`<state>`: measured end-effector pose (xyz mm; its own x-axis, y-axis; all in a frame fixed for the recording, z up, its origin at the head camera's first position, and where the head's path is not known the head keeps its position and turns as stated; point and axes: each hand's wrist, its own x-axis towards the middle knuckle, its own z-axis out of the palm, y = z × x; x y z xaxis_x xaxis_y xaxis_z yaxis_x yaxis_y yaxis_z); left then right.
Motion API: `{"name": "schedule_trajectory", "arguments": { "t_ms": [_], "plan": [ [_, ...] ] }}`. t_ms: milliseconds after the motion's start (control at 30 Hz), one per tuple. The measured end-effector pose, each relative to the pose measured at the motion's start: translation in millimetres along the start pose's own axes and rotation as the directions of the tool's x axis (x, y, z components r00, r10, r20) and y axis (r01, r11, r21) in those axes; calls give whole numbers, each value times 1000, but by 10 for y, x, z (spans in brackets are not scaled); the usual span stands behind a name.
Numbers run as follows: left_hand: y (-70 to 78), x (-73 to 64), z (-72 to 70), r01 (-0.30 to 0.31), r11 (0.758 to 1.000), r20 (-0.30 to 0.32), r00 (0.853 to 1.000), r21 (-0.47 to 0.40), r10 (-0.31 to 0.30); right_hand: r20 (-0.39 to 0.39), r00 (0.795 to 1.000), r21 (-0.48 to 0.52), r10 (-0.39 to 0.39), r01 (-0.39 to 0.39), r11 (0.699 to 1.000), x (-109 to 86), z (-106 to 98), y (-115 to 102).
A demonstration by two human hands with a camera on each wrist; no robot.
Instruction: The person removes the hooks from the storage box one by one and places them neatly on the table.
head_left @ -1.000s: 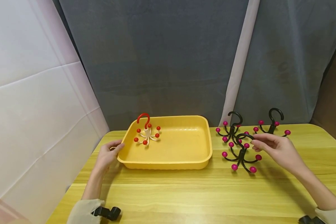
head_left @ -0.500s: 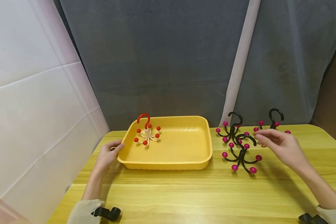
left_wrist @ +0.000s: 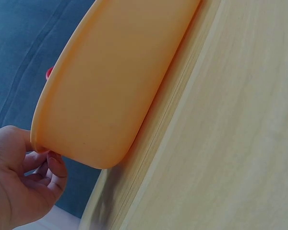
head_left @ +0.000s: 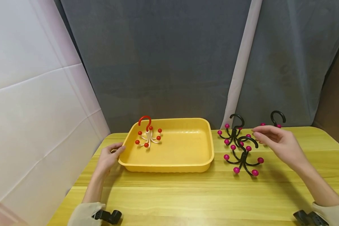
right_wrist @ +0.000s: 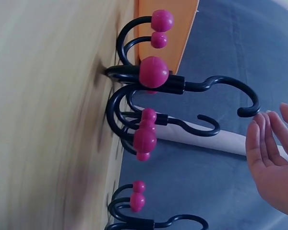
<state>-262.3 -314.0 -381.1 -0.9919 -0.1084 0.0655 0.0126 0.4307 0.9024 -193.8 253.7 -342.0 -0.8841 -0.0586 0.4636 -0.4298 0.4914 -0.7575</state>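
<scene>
In the head view, my left hand (head_left: 108,157) pinches the left rim of a yellow plastic tray (head_left: 183,147), its thumb over the edge and fingers under the lip. A small white rotating hook hanger (head_left: 148,135) with a red hook and red ball tips stands in the tray's left part. My right hand (head_left: 282,146) hovers right of the nearest black hook hanger (head_left: 244,155), which has pink ball tips and stands upright on the table. The right wrist view shows the fingertips (right_wrist: 257,125) just off the tip of its hook, relaxed and holding nothing.
Another black hook hanger (head_left: 234,134) stands close behind the nearest one. A third black hanger (head_left: 278,112) is further right, mostly hidden behind my right hand. All are on the wooden table (head_left: 180,197), with a grey curtain (head_left: 164,62) behind it.
My right hand has let go of the nearest black hanger's hook, moved off to the right, then come slightly back left above the hook. The left hand and tray stay in place.
</scene>
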Motion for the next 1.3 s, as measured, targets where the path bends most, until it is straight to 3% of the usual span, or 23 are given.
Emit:
{"name": "schedule_trajectory", "arguments": {
  "t_ms": [200,467,767,1300],
  "plan": [
    [-4,1,-4,11,1000,8,1000,-10,-11,3,999,4,-42,42,999,68,55,-41],
    [-18,13,-7,18,1000,3,1000,-6,-18,22,998,75,-65,63,995,147,136,-143],
    [22,-19,-8,10,1000,-4,1000,-10,-10,24,997,81,-71,69,994,239,254,-238],
    [7,-21,-5,-23,1000,6,1000,-15,23,67,991,195,-117,102,975,441,582,-331]
  ]
}}
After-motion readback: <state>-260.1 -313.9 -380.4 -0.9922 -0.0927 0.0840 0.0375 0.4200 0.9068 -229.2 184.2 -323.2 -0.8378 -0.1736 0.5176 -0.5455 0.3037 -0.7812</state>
